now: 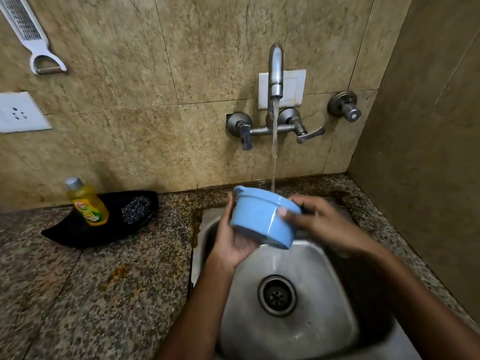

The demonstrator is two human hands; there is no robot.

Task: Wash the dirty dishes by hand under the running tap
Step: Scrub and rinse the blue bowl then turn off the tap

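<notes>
A light blue plastic bowl (262, 216) with small side handles is held tilted over the steel sink (311, 268), its mouth turned away toward the wall. My left hand (233, 237) cups it from below and the left side. My right hand (317, 222) grips its right rim, thumb on the outer wall. Water runs from the wall tap (275, 74) in a thin stream that drops behind the bowl's far rim. The inside of the bowl is hidden.
On the granite counter (91, 281) to the left lies a black tray (78, 235) with a yellow dish soap bottle (87, 203) and a steel scrubber (135, 210). A peeler (39, 53) hangs on the tiled wall. The drain (276, 295) sits mid-sink.
</notes>
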